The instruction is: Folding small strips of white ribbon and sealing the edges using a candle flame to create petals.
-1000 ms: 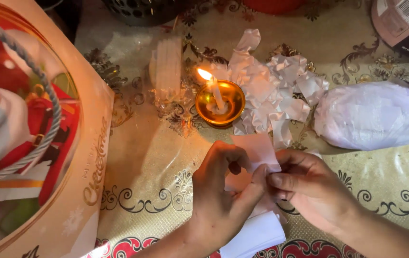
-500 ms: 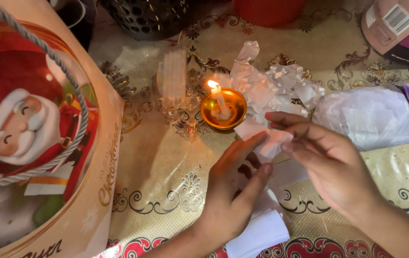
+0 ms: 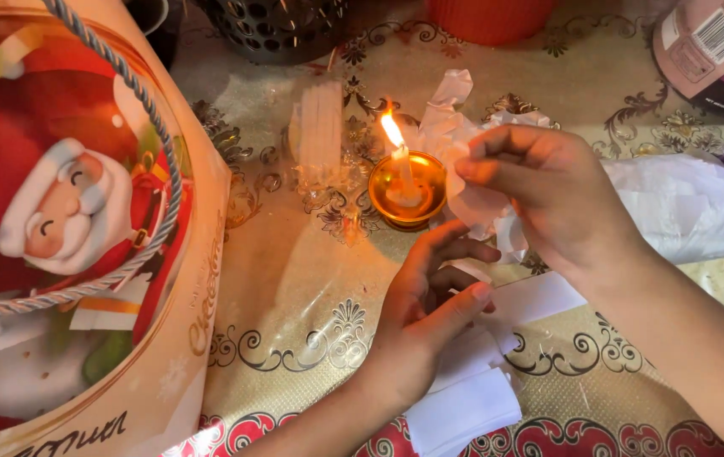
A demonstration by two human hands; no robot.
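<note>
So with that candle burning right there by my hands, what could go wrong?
1. The right hand holds a white plastic piece very close to the candle flame; it could melt or catch, or fingers could get burned.
2. Crumpled plastic wrappers lie just behind the brass candle holder, so fire might spread.
3. The left hand works nearby and could knock the holder over.
</note>
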